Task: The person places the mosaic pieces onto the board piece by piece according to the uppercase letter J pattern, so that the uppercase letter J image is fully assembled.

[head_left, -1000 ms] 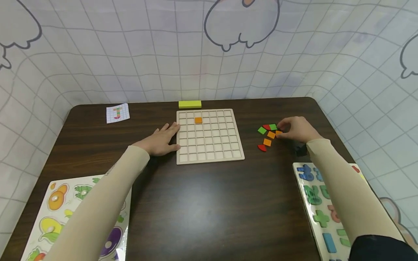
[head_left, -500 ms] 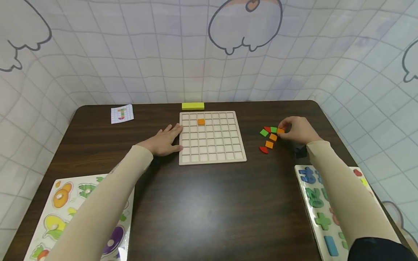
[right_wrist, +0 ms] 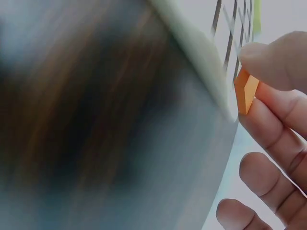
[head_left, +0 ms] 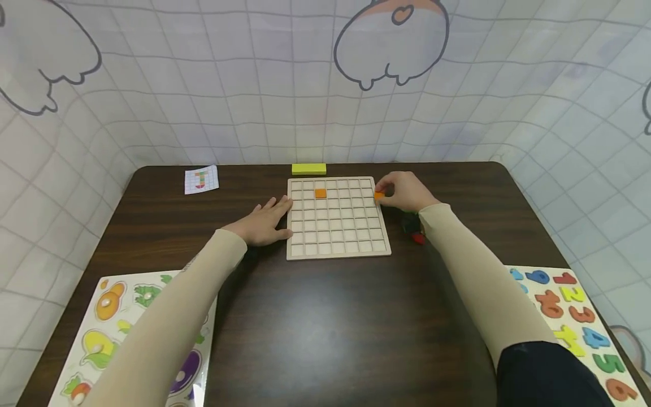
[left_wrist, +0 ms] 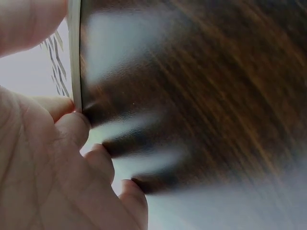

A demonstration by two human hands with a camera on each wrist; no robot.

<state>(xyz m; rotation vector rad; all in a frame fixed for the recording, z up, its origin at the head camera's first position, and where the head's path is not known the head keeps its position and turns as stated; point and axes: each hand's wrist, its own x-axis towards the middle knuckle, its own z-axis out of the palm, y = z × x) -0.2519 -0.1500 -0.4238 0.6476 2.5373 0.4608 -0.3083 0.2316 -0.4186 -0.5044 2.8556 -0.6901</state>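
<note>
A pale wooden grid board [head_left: 337, 230] lies in the middle of the dark table, with one orange square tile [head_left: 320, 193] in a cell near its upper left. My left hand [head_left: 261, 223] rests at the board's left edge, fingers spread and fairly straight; in the left wrist view the fingertips and thumb touch the edge. At the board's upper right edge my right hand [head_left: 405, 191] pinches another orange tile [right_wrist: 246, 92] between thumb and fingers, the other fingers loosely bent. One red piece [head_left: 418, 238] shows beside the right wrist; the sleeve and wrist hide the other loose pieces.
A paper card with a coloured J-shaped pattern [head_left: 201, 180] lies at the back left. A yellow-green block [head_left: 308, 169] sits behind the board. A vegetable puzzle board [head_left: 114, 325] is at the front left, a number puzzle board [head_left: 574, 316] at the front right.
My right hand has picked an orange tile from the loose pieces and carried it left to the board's right edge. The left hand stays at the board; the head view shifts slightly.
</note>
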